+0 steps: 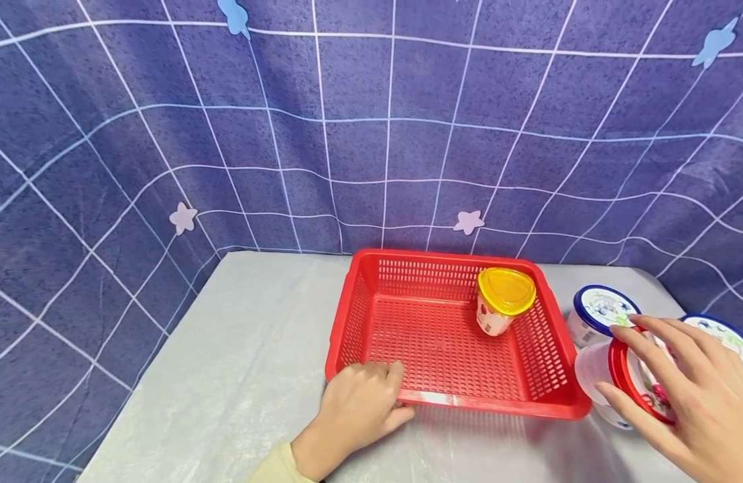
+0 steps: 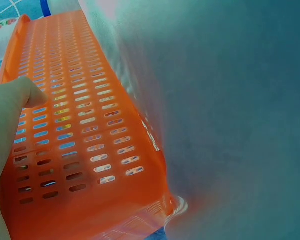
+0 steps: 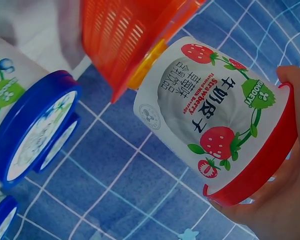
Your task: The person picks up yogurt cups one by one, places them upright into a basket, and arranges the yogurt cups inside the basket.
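Note:
A red plastic basket [image 1: 420, 342] with slotted walls sits on the table. My left hand [image 1: 361, 408] grips its near rim, the thumb on the outer wall, as the left wrist view shows. To the basket's right, my right hand [image 1: 706, 396] holds a strawberry milk beverage tub [image 3: 210, 110] by its red lid [image 3: 260, 160]. That tub is tilted, its base toward the basket. Inside the basket, near the far right corner, stands a tub with a yellow lid [image 1: 507, 292].
Tubs with blue lids, one [image 1: 605, 308] just right of the basket and another [image 1: 718, 335] farther right, stand on the table [image 1: 226, 362]. Part of another tub [image 1: 615, 417] shows below the held one. A blue grid-patterned cloth [image 1: 359, 147] hangs behind.

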